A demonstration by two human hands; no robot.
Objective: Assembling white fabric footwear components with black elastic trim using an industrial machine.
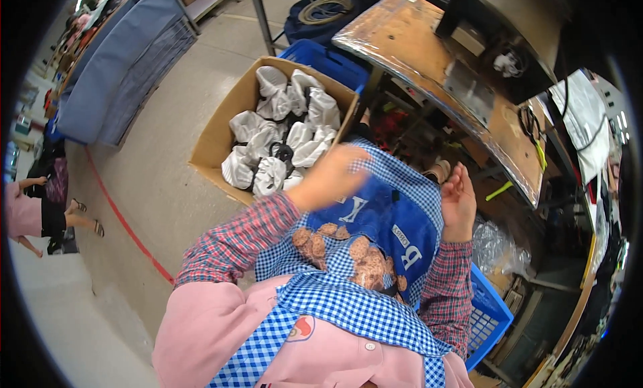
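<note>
My left hand (333,177) is over the near right corner of an open cardboard box (211,137), in front of my apron. Motion smears its fingers, and I see nothing in it. Several whitish-grey gathered cloth pieces (270,176) with black parts between them fill the box; what they are I cannot make out. My right hand (459,202) is raised beside the right edge of my blue checked apron (362,307), near the workbench. Its fingers are slightly bent and apart, with nothing visible in them.
A wooden workbench (395,26) with a plastic-wrapped edge and a dark machine (516,46) stands at the right. Blue crates stand behind the box (311,53) and by my right arm (485,314). A grey-blue covered rack (127,73) is at the far left. Another person (40,207) is at the left.
</note>
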